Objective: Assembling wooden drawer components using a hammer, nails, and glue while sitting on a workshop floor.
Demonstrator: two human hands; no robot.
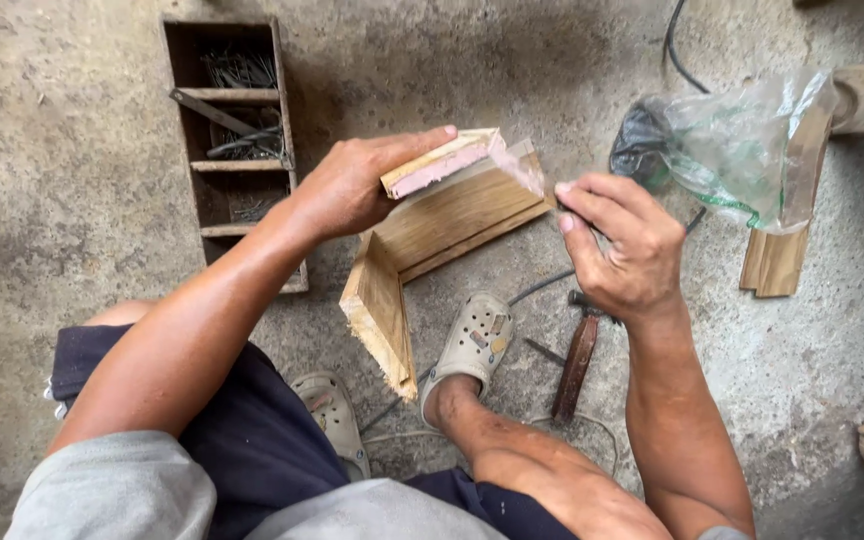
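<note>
My left hand (352, 185) grips a small pale wooden block with a pink edge (444, 160) and presses it on top of an L-shaped wooden frame corner (422, 250) held up above the concrete floor. My right hand (620, 245) is pinched shut at the frame's right end; a thin clear strip (524, 165) runs from the block towards those fingers. What the fingertips pinch is too small to tell. A hammer with a dark wooden handle (576, 365) lies on the floor under my right wrist.
A narrow wooden tray (235, 130) with compartments of nails sits on the floor at the upper left. A clear plastic bag (742, 145) lies over a wooden moulding (777, 255) at the right. Cables (537, 288) cross the floor. My sandalled feet (472, 345) rest below the frame.
</note>
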